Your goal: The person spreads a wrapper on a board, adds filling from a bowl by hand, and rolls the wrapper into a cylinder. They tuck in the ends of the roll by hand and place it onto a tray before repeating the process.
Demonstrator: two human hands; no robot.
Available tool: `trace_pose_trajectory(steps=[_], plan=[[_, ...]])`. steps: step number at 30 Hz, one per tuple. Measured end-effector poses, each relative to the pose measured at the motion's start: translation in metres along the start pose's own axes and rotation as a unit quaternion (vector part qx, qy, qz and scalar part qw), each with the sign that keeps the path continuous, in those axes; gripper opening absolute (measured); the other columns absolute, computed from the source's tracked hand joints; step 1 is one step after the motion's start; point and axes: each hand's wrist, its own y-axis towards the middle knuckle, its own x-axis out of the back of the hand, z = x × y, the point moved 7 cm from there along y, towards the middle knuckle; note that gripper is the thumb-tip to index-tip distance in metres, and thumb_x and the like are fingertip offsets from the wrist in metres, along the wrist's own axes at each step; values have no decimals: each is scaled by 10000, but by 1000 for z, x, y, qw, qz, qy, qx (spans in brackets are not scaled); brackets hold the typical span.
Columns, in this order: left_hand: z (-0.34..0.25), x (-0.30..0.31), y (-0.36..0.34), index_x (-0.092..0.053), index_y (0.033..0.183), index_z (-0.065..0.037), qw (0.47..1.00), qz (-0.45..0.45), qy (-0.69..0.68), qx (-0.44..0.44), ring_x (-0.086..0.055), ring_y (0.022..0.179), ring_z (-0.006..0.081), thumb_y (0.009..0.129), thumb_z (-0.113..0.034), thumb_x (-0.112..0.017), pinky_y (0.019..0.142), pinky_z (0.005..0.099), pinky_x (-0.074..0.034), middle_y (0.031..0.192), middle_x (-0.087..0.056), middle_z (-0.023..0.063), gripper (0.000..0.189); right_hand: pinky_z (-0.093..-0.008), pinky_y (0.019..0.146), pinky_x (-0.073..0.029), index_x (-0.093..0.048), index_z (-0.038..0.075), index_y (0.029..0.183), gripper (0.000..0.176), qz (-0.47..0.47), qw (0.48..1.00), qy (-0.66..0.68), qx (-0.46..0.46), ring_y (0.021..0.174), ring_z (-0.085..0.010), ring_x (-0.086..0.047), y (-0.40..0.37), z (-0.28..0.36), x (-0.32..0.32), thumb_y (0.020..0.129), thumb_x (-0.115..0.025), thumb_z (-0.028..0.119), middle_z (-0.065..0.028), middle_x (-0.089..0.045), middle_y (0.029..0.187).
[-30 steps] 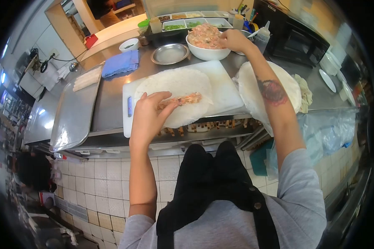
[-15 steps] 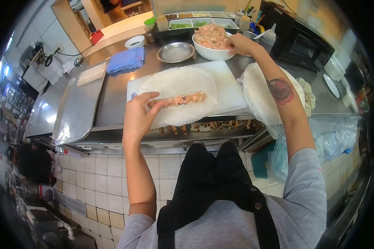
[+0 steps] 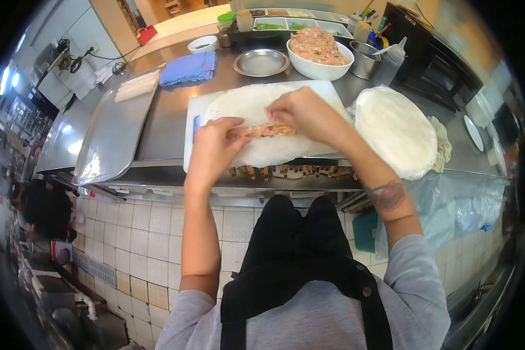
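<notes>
A thin round white wrapper [image 3: 233,104] lies on a white cutting board [image 3: 332,96]. Across the wrapper runs a strip of pinkish minced filling [image 3: 267,130] with orange and green bits. My left hand [image 3: 214,146] curls around the strip's left end, thumb on the near side and fingers on the far side. Over the right part of the strip, my right hand [image 3: 303,114] has its fingertips drawn together; whatever is between them is hidden. Behind the board stands a white bowl [image 3: 318,70] heaped with the same minced filling [image 3: 318,46].
A stack of round wrappers [image 3: 394,131] lies on the right, partly on plastic. A metal plate [image 3: 261,62], blue cloth [image 3: 186,68] and a metal tray [image 3: 108,131] holding white rolls [image 3: 137,86] are to the left. Topping containers [image 3: 271,24] line the back; a squeeze bottle [image 3: 391,63] stands right.
My right hand has moved from the filling bowl down and left to the strip on the wrapper. My left hand stays at the strip's left end. The camera view has shifted slightly.
</notes>
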Motion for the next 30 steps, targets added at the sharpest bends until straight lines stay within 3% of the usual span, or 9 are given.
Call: trace_pose_trajectory(steps=[5, 6, 7, 9, 13, 23, 25, 28, 30], plan=[[-17, -26, 5, -704, 988, 12, 998, 2, -31, -63, -684, 768, 230, 744, -46, -767, 759, 318, -530, 855, -706, 152, 259, -331, 729, -520, -734, 24, 832, 106, -70, 997, 0, -35, 790, -287, -664, -10, -6, -22, 741, -725, 77, -141, -692, 845], [-16, -32, 8, -717, 889, -25, 997, 1, -66, -36, -652, 732, 281, 761, -109, -748, 991, 462, -420, 798, -691, 117, 156, -329, 724, -519, -734, 28, 829, 123, -92, 994, 3, -52, 777, -281, -662, -11, -9, -19, 724, -742, 91, -135, -685, 820], [-16, -37, 11, -717, 889, -25, 997, 1, -68, -35, -652, 732, 281, 761, -109, -748, 991, 462, -420, 798, -691, 117, 156, -328, 720, -518, -733, 33, 825, 142, -114, 991, 7, -69, 765, -276, -660, -13, -12, -16, 707, -760, 106, -128, -679, 795], [-22, -44, 16, -718, 835, -4, 997, -17, -8, -79, -675, 711, 200, 748, -30, -750, 767, 323, -539, 759, -698, 113, 96, -317, 719, -517, -737, 36, 822, 151, -99, 989, 42, -99, 764, -251, -661, -15, -21, -17, 701, -774, 118, -118, -683, 800], [-17, -47, 22, -725, 826, -11, 997, -21, 8, -78, -673, 701, 204, 741, -36, -756, 759, 327, -545, 762, -698, 115, 93, -324, 702, -526, -748, 47, 778, 115, -124, 963, 182, -153, 742, -228, -664, -25, -33, -16, 706, -777, 132, -126, -692, 802], [-15, -51, 24, -742, 971, -25, 998, 55, 13, -38, -684, 729, 247, 692, -73, -791, 707, 329, -536, 842, -713, 157, 288, -307, 760, -522, -741, 33, 864, 180, -106, 970, 154, -157, 852, -206, -662, -37, -57, -19, 730, -785, 144, -137, -685, 960], [-18, -55, 27, -743, 974, -25, 996, 69, 28, -41, -685, 729, 259, 680, -74, -793, 700, 332, -531, 850, -713, 165, 301, -284, 772, -502, -735, 35, 931, 191, -80, 917, 348, -180, 864, -158, -617, -37, -69, -24, 763, -779, 114, -103, -645, 1035], [-18, -60, 34, -757, 890, -46, 996, 72, 16, -41, -671, 743, 341, 676, -111, -778, 723, 411, -530, 774, -682, 192, 225, -306, 788, -500, -728, 25, 986, 259, -78, 983, 162, -29, 867, -175, -621, -36, -40, -19, 758, -788, 131, -100, -646, 994], [-16, -64, 38, -758, 890, -43, 995, 88, 41, -35, -670, 719, 347, 672, -108, -778, 713, 404, -532, 752, -674, 201, 229, -331, 790, -508, -725, 16, 961, 279, -73, 988, 124, -56, 875, -229, -638, -33, -38, -24, 736, -805, 160, -124, -657, 992]])
